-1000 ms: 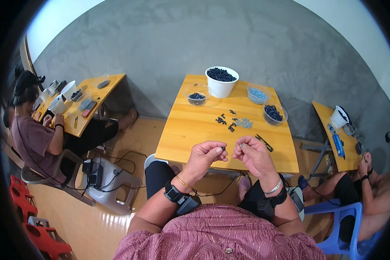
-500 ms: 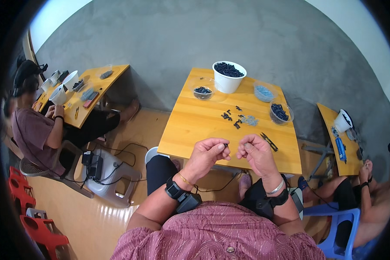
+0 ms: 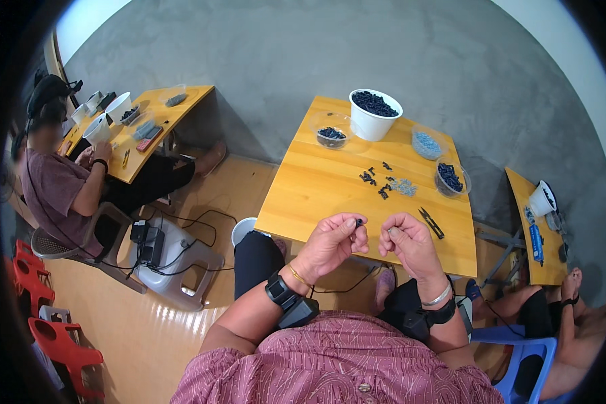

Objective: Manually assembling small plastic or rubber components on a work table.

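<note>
Over the near edge of the wooden table [image 3: 303, 195], my left hand [image 3: 332, 246] pinches a small black plastic part [image 3: 359, 222] between thumb and fingers. A short gap to its right, my right hand [image 3: 409, 244] is closed in a pinch too; whatever lies between its fingertips is too small to make out. Beyond my hands lie several loose black parts [image 3: 368, 178] and a small heap of light grey-blue pieces [image 3: 403, 187]. A pair of black snips [image 3: 431, 223] rests on the tabletop to the right of my right hand.
A white bucket [image 3: 369, 129] heaped with black parts stands at the back. Clear bowls hold dark parts [image 3: 331, 135], light-blue pieces [image 3: 427, 144] and more black parts [image 3: 450, 178]. People sit at side tables left [image 3: 67, 188] and right [image 3: 572, 316]. A white bin [image 3: 243, 231] stands below.
The view has shifted slightly, so the table and its bowls appear farther right. My hands keep their pinches and stay about the same distance apart.
</note>
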A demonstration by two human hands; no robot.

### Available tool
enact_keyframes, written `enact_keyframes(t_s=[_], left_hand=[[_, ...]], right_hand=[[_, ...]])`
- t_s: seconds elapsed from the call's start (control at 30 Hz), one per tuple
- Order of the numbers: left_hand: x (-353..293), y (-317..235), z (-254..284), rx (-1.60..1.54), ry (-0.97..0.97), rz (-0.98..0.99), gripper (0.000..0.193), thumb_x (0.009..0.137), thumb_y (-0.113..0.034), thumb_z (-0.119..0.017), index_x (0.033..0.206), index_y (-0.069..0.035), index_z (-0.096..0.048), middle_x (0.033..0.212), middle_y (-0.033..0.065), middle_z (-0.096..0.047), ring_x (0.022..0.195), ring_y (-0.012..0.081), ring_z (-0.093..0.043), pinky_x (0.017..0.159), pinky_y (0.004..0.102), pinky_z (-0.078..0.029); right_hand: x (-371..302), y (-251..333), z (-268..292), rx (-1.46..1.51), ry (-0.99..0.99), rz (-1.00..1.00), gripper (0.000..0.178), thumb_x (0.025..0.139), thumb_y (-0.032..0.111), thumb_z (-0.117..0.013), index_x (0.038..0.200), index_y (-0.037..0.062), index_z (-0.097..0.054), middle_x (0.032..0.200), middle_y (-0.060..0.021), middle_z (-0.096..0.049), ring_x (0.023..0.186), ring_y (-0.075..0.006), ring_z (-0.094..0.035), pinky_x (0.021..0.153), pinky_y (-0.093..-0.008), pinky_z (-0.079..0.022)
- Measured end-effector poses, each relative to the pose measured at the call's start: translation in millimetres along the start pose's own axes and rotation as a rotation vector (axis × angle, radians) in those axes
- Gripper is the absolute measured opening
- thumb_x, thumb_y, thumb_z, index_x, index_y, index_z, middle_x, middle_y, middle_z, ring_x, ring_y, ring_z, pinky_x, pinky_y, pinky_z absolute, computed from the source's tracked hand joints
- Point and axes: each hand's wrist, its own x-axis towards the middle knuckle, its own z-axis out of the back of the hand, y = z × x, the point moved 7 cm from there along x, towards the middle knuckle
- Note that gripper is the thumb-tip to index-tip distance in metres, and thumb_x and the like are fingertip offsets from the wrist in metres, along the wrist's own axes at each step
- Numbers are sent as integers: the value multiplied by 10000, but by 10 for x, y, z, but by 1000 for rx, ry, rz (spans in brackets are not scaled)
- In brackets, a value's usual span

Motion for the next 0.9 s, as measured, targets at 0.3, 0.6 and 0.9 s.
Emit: enact_keyframes(t_s=[0.3,0.6,0.9], left_hand=[[-2,61,18,44,-22,28,171,887,-162,-500,977,-35,-571,774,59,-587,716,154,-566,693,304,-486],[-4,122,6,44,-23,70,160,878,-126,-509,990,-37,-582,792,70,-595,738,171,-583,720,303,-495],[-4,130,-3,40,15,53,168,878,-135,-511,996,-38,-580,792,77,-598,738,183,-585,720,307,-490]], right_hand=[[31,-29,22,81,6,0,107,881,24,-443,958,-2,-513,772,-37,-506,669,-107,-496,616,-247,-454],[24,-46,22,160,17,63,95,887,33,-437,950,9,-504,796,-37,-498,691,-105,-479,618,-249,-452],[27,-46,-9,129,-16,7,78,878,37,-462,947,9,-488,760,-81,-549,641,-139,-535,599,-267,-480]])
